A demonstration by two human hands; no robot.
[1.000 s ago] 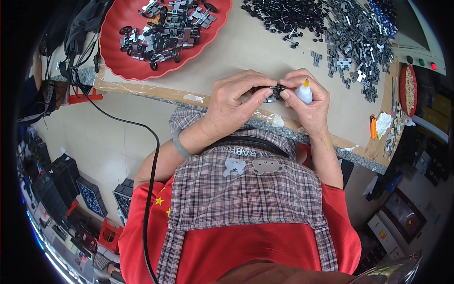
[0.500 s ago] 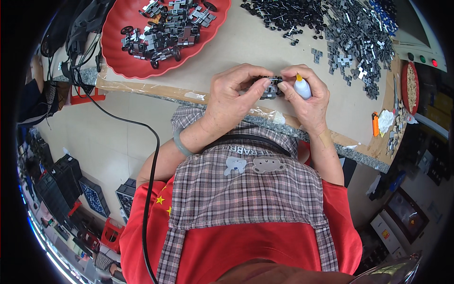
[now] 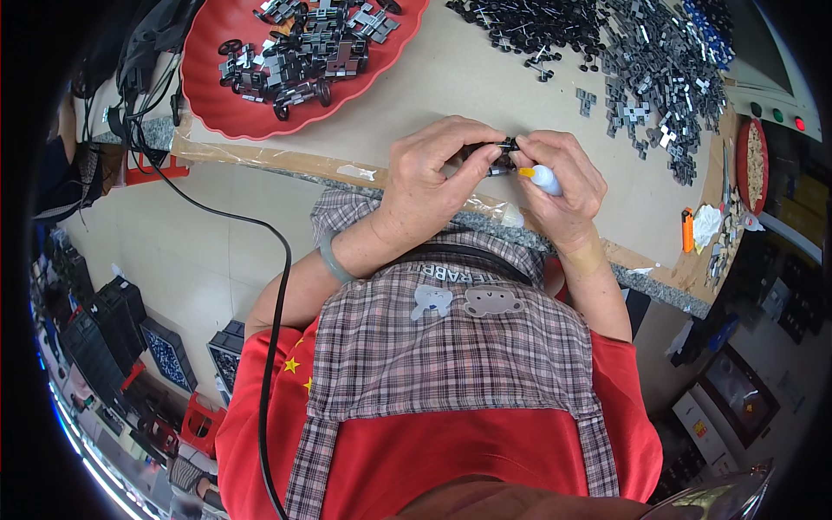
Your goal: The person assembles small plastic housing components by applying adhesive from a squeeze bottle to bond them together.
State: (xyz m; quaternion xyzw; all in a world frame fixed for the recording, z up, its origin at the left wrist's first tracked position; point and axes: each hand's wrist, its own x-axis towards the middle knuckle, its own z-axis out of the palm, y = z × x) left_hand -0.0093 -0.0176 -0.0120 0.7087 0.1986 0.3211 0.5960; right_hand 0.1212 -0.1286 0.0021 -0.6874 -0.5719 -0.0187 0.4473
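Observation:
Over the table's near edge, my left hand pinches a small grey and black toy car chassis between thumb and fingers. My right hand grips the chassis from the other side with thumb and fingertips. Tucked in that same right hand is a small white squeeze bottle, its yellow tip pointing left beside the chassis. My fingers cover much of the chassis. The red scalloped tray at the far left holds several grey chassis with black wheels.
Black wheel axles lie heaped at the back, beside a large pile of grey plastic parts. An orange cutter and crumpled white tissue lie at the right edge. A black cable hangs in front at left.
The squeeze bottle has swung over in my right hand, so its yellow tip now points left instead of up. The chassis has turned between my fingertips. My left hand has barely moved.

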